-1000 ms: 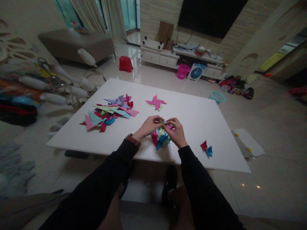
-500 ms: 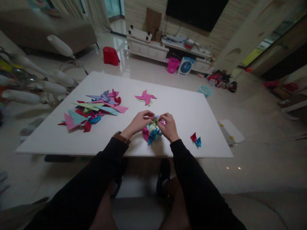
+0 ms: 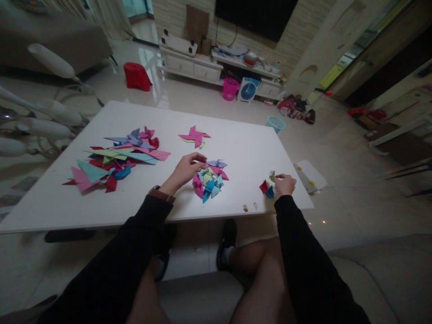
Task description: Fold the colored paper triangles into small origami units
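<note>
My right hand (image 3: 285,185) pinches a small light-green origami piece (image 3: 272,176) at the table's right. Right below it sit a red origami piece (image 3: 263,186) and a blue origami piece (image 3: 270,192). My left hand (image 3: 189,168), fingers apart and slightly bent, hovers at the left edge of a cluster of small origami pieces (image 3: 209,182) in pink, blue, teal, green and purple. It seems to hold nothing, though its fingertips may touch the cluster. A pink and green paper pinwheel (image 3: 195,136) lies beyond that hand.
On the white table (image 3: 236,139), a pile of folded paper (image 3: 118,157), with paper planes among it, spreads at left. Two tiny scraps (image 3: 245,208) lie near the front edge. Past the table stand a red stool (image 3: 137,76), a pink bin (image 3: 230,89) and a fan (image 3: 249,90).
My right hand has moved right from the cluster, carrying the light-green piece to the red and blue ones. My left hand stays by the cluster. The view has turned slightly right.
</note>
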`<state>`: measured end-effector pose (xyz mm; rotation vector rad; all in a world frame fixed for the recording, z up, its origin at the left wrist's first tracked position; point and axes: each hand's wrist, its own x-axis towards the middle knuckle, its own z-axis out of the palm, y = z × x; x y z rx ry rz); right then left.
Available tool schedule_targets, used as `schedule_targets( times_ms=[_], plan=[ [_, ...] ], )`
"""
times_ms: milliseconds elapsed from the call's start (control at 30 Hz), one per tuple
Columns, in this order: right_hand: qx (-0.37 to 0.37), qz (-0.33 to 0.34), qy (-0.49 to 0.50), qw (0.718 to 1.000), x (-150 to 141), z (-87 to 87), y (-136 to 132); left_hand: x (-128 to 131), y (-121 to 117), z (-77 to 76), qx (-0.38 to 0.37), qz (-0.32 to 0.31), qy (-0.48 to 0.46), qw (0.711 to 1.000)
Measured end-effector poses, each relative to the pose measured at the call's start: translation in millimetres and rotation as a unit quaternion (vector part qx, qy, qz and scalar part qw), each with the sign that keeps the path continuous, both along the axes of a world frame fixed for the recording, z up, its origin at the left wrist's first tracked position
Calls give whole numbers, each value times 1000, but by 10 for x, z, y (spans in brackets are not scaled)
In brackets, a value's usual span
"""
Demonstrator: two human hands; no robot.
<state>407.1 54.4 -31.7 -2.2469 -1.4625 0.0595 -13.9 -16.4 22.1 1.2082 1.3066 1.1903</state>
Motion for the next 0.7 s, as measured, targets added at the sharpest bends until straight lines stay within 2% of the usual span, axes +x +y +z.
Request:
schedule_targets(
  times_ms=[167, 333, 433, 533, 633, 700],
  plan=[
    [-43, -28, -11, 999, 60, -173, 92, -74, 41, -40, -6, 14, 9, 1000],
    [-77, -21, -23, 997, 74, -286, 133, -144, 42, -77, -14, 10, 30, 999],
    [-76, -25, -14, 997, 36, -223, 107, -169, 31, -89, -15, 7, 44, 999],
    [-27, -14, 11, 999, -113, -82, 111, -177, 32, -115, -7, 7, 54, 998],
    [53, 52, 56, 996, -433, 69, 148, -168, 42, -154, 9, 14, 69, 997],
    [108, 120, 92, 983, -761, 158, 144, -154, 46, -179, 17, 19, 77, 997]
  ],
)
